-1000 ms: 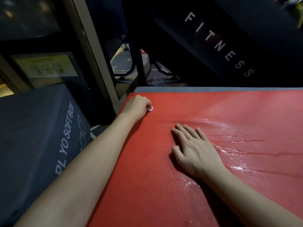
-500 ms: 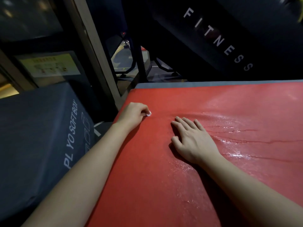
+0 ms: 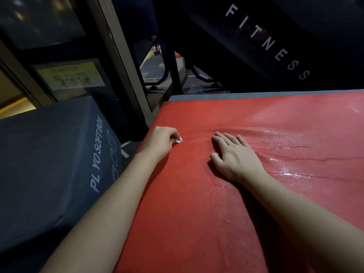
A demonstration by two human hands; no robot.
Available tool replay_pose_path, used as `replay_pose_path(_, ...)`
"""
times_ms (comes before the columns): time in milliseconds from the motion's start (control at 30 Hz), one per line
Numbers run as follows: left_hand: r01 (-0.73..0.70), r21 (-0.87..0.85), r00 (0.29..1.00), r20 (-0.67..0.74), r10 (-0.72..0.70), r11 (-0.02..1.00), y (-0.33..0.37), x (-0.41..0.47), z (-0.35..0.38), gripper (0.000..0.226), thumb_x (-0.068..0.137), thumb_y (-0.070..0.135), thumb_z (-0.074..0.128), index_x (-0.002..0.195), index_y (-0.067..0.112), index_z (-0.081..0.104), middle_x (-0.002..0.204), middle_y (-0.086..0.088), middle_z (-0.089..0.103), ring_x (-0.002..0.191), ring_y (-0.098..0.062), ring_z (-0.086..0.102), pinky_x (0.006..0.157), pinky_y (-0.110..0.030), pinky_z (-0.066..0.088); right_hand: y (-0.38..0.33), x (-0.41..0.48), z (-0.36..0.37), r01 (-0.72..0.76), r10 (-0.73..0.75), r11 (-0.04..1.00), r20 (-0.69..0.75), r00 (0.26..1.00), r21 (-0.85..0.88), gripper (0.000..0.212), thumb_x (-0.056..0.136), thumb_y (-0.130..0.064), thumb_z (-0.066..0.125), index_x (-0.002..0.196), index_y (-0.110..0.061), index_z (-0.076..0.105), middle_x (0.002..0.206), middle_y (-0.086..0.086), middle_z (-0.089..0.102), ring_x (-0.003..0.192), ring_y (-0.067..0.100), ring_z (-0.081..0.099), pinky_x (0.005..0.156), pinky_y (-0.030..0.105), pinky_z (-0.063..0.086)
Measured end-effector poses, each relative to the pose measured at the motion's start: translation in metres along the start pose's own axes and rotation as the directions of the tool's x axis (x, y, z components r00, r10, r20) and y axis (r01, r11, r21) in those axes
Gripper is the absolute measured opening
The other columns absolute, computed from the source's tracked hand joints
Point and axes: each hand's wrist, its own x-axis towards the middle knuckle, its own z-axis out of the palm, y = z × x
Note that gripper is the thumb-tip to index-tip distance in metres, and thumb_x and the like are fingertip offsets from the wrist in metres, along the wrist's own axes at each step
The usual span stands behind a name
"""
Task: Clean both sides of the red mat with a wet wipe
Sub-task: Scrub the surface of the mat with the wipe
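Note:
The red mat fills the lower right of the view, and its right part is glossy with wet streaks. My left hand rests near the mat's left edge, fingers curled round a small white wet wipe, of which only a corner peeks out. My right hand lies flat on the mat with fingers straight, pressing at the border of the wet area. Wrinkles in the mat run rightward from its fingers.
A dark grey soft box with white lettering stands close to the mat's left side. A grey layer shows under the mat's far edge. Beyond are a wooden post, black machine frames and a dark panel reading FITNESS.
My left hand with the wipe has drawn back toward me along the mat's left edge. My right hand has stayed flat in about the same spot.

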Motion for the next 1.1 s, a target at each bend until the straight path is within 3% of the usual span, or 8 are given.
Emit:
replay_pose_path(100, 0.066, 0.027, 0.998, 0.005, -0.067, 0.997, 0.003, -0.025, -0.004, 0.021, 0.084, 0.0, 0.069, 0.082, 0.019, 0.078, 0.092, 0.01, 0.076, 0.086, -0.004, 0.068, 0.076, -0.011, 0.048, -0.002, -0.001, -0.003, -0.011, 0.011, 1.0, 0.01, 1.0, -0.006, 0.067, 0.09, -0.051, 0.029, 0.151, -0.023, 0.035, 0.162, -0.005, 0.029, 0.15, 0.013, 0.021, 0.124, 0.041, 0.012)
replay_pose_path(200, 0.151, 0.05, 0.988, 0.019, -0.152, 0.987, 0.013, -0.025, -0.004, 0.021, 0.081, 0.002, 0.063, 0.082, 0.019, 0.076, 0.097, 0.004, 0.075, 0.09, -0.017, 0.069, 0.083, -0.029, 0.055, -0.012, -0.014, -0.01, -0.04, 0.041, 0.999, 0.016, 0.999, -0.02, 0.055, 0.095, -0.041, 0.033, 0.146, -0.021, 0.042, 0.16, -0.001, 0.034, 0.148, 0.015, 0.026, 0.122, 0.042, 0.017)
replay_pose_path(300, 0.131, 0.148, 0.99, 0.038, -0.138, 0.98, 0.022, -0.014, -0.004, 0.017, 0.085, 0.007, 0.063, 0.089, 0.019, 0.074, 0.1, -0.007, 0.073, 0.094, -0.028, 0.068, 0.083, -0.037, 0.055, -0.027, -0.048, -0.017, -0.093, 0.09, 0.995, 0.078, 0.993, 0.043, 0.054, 0.099, -0.037, 0.034, 0.149, -0.02, 0.036, 0.164, 0.001, 0.024, 0.151, 0.017, 0.018, 0.124, 0.044, 0.011)
replay_pose_path(467, 0.119, 0.137, 0.992, 0.013, -0.122, 0.983, 0.02, -0.015, -0.005, 0.02, 0.086, 0.002, 0.062, 0.091, 0.016, 0.076, 0.098, -0.008, 0.075, 0.092, -0.027, 0.07, 0.084, -0.037, 0.056, -0.038, -0.13, -0.022, -0.063, 0.058, 0.998, 0.141, 0.988, 0.031, 0.061, 0.102, -0.045, 0.023, 0.159, -0.025, 0.012, 0.167, -0.006, 0.004, 0.154, 0.015, -0.001, 0.125, 0.041, -0.001)
replay_pose_path(667, 0.113, 0.033, 0.994, -0.012, -0.113, 0.993, 0.015, -0.082, -0.02, 0.008, 0.085, 0.014, 0.077, 0.081, 0.021, 0.08, 0.089, 0.008, 0.077, 0.086, -0.009, 0.068, 0.077, -0.024, 0.05, -0.041, -0.132, -0.017, -0.059, 0.06, 0.998, 0.047, 0.997, -0.015, 0.065, 0.097, -0.046, 0.026, 0.157, -0.022, 0.022, 0.166, -0.001, 0.016, 0.153, 0.019, 0.01, 0.125, 0.044, 0.007)
replay_pose_path(767, 0.125, 0.013, 0.992, -0.033, -0.124, 0.992, 0.014, -0.108, -0.023, 0.015, 0.084, 0.007, 0.075, 0.079, 0.021, 0.079, 0.089, 0.011, 0.077, 0.086, -0.003, 0.067, 0.075, -0.01, 0.047, -0.041, -0.135, -0.015, -0.069, 0.069, 0.997, 0.032, 0.997, -0.017, 0.065, 0.097, -0.046, 0.029, 0.156, -0.021, 0.025, 0.166, 0.0, 0.018, 0.153, 0.019, 0.012, 0.124, 0.045, 0.008)
replay_pose_path(933, 0.135, 0.143, 0.989, 0.041, -0.143, 0.98, 0.032, -0.089, -0.028, 0.007, 0.084, 0.015, 0.076, 0.084, 0.022, 0.078, 0.092, 0.0, 0.075, 0.088, -0.022, 0.068, 0.078, -0.033, 0.055, -0.043, -0.136, -0.016, -0.085, 0.085, 0.996, 0.007, 0.996, 0.014, 0.064, 0.095, -0.045, 0.03, 0.154, -0.021, 0.031, 0.164, 0.0, 0.024, 0.152, 0.019, 0.017, 0.124, 0.044, 0.01)
replay_pose_path(1100, 0.137, 0.158, 0.988, 0.053, -0.147, 0.978, 0.044, -0.109, -0.032, 0.01, 0.087, 0.013, 0.074, 0.084, 0.022, 0.077, 0.093, 0.002, 0.075, 0.091, -0.022, 0.069, 0.08, -0.03, 0.054, -0.043, -0.139, -0.015, -0.084, 0.084, 0.996, -0.006, 0.996, 0.019, 0.059, 0.097, -0.043, 0.03, 0.152, -0.022, 0.034, 0.163, -0.001, 0.027, 0.151, 0.019, 0.019, 0.124, 0.044, 0.012)
